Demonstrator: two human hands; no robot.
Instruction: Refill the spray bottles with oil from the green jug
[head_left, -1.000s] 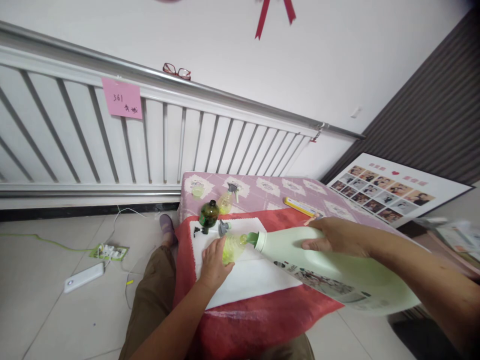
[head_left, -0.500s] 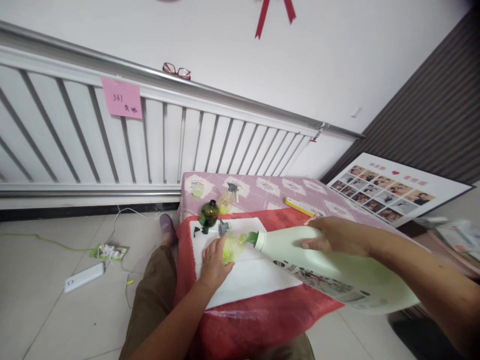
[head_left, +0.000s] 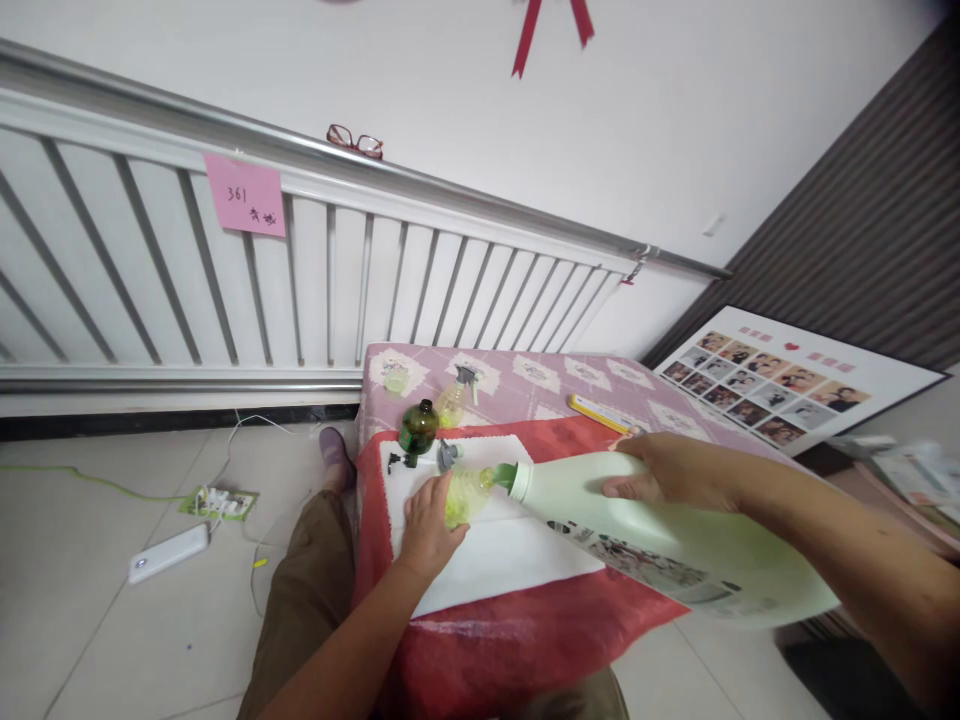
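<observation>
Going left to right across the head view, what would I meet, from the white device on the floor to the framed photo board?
White device → pink note → glasses → left hand → clear bottle → jug's neck → right hand → photo board.

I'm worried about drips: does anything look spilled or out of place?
No spill is visible around the clear bottle in the left hand. The glasses look oddly placed, perched along the wall rail, where they might fall.

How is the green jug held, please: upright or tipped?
Tipped: the right hand holds the jug sideways, mouth toward the small bottle.
</observation>
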